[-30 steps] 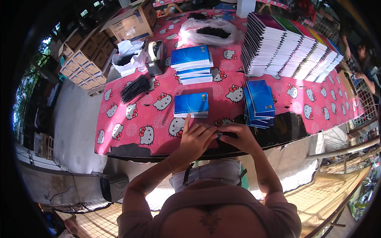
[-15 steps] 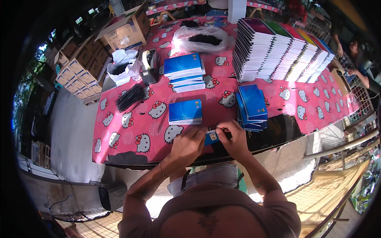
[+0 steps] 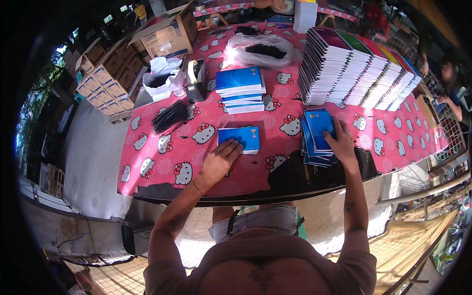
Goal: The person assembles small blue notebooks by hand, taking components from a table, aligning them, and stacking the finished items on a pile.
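My right hand (image 3: 342, 143) grips a small blue spiral notebook (image 3: 318, 129) by its right edge, thumb on the cover. It lies on top of an untidy pile of blue notebooks (image 3: 310, 158). My left hand (image 3: 223, 158) rests with outstretched fingers on the near left part of a low stack of blue-covered sheets (image 3: 248, 139), which has a row of punched holes along its near edge. Behind it stands a taller stack of blue-covered sheets (image 3: 239, 80), in offset bundles. A bunch of black spiral coils (image 3: 169, 117) lies to the left.
Tall rows of spiral notebooks (image 3: 339, 69) with coloured covers fill the far right. A plastic bag (image 3: 236, 54) with black contents, a tape dispenser (image 3: 196, 81), a white bag (image 3: 162, 78) and cartons (image 3: 164, 37) stand farther back. The pink tablecloth (image 3: 196, 162) is torn at the front edge.
My hands, together at a blue notebook's spiral edge before, have parted. The right has carried a notebook onto the right pile; the left has moved onto the low stack.
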Available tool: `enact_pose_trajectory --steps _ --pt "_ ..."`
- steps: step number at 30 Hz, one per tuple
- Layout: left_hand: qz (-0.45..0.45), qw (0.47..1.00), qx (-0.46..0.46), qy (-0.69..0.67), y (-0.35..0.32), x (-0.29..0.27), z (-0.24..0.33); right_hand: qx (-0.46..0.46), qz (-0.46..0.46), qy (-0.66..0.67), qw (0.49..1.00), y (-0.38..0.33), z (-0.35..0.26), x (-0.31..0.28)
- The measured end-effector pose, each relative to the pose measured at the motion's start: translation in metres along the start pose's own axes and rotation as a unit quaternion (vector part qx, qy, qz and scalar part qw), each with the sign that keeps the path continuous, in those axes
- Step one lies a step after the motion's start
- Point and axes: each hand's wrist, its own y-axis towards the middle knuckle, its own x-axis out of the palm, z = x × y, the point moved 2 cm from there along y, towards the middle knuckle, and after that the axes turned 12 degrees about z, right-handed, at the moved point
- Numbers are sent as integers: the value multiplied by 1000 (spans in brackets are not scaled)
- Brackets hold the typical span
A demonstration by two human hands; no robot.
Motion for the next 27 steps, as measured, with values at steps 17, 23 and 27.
enact_pose_trajectory --steps 17,23,27 --pt "-44 963 -207 -169 16 -12 -17 -44 -110 404 907 -94 -129 67" --pt "13 988 -127 -89 25 -13 -3 -59 -90 350 931 -102 -130 102" --pt "30 994 -88 -50 28 -2 -3 -45 -68 347 934 -98 -134 110"
